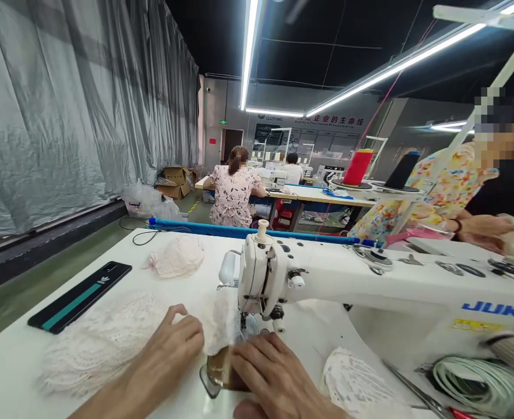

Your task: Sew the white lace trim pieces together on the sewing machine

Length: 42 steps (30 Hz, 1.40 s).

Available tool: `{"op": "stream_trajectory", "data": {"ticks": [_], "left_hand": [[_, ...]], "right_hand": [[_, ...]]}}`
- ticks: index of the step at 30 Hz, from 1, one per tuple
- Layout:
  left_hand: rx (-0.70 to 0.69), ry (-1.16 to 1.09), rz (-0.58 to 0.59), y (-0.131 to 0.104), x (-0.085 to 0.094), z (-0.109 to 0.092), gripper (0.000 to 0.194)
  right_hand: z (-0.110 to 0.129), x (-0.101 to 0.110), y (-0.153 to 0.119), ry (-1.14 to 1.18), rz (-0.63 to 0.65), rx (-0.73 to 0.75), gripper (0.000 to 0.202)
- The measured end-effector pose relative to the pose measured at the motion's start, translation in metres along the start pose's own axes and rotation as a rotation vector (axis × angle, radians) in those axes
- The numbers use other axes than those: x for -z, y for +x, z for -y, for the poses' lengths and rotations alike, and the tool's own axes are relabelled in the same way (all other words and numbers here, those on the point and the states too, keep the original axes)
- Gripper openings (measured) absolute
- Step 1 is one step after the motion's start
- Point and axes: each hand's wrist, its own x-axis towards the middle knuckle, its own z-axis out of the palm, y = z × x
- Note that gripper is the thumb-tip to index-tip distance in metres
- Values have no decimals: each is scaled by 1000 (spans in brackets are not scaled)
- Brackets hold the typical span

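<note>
From here I see the white lace (pixel 218 329) in the lower middle of the frame, at the head of the sewing machine (pixel 326 273), with the left hand (pixel 180 337) bent at its edge and the right hand (pixel 269 366) over a brown plate (pixel 222 372); whether either grip is clamped on anything, I cannot tell. A lace pile (pixel 103 337) lies on the tabletop (pixel 16 361) at lower left, scissors (pixel 422 390) at lower right.
</note>
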Motion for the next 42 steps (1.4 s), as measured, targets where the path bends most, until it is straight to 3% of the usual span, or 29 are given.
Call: {"op": "stream_trajectory", "data": {"ticks": [2,4,7,9,11,14,17,22,26,31,34,37,39,42], "left_hand": [[-34,-61,-2,-2,5,-26,33],[21,-189,78,-9,15,-48,32],[396,-548,314,-28,36,-72,14],[650,-798,478,-41,45,-84,17],[732,-1020,565,-54,47,-96,27],[726,-1402,448,-72,36,-120,38],[757,-1667,329,-88,19,-147,45],[905,-1579,437,-102,-2,-179,49],[876,-1486,470,-112,-9,-191,50],[715,-1362,528,-128,-16,-195,49],[734,-1176,532,-131,-15,-201,39],[738,-1059,575,-131,-13,-206,45],[744,-1028,585,-132,-13,-207,52],[753,-1050,573,-135,-13,-204,44]], "right_hand": [[10,9,10,25,69,-21,49],[21,15,17,122,170,-60,38],[35,24,18,468,368,-155,9],[44,33,12,814,505,-309,15],[53,45,1,1146,628,-500,30],[69,62,-23,1418,701,-692,47],[89,66,-54,1531,675,-797,50],[126,55,-103,1632,528,-922,48],[151,47,-123,1545,388,-946,41],[164,44,-138,1519,390,-1031,46],[169,40,-143,1502,393,-981,41],[176,32,-143,1444,314,-982,41],[180,26,-142,1404,296,-1031,42],[183,22,-140,1415,330,-1060,46]]}}
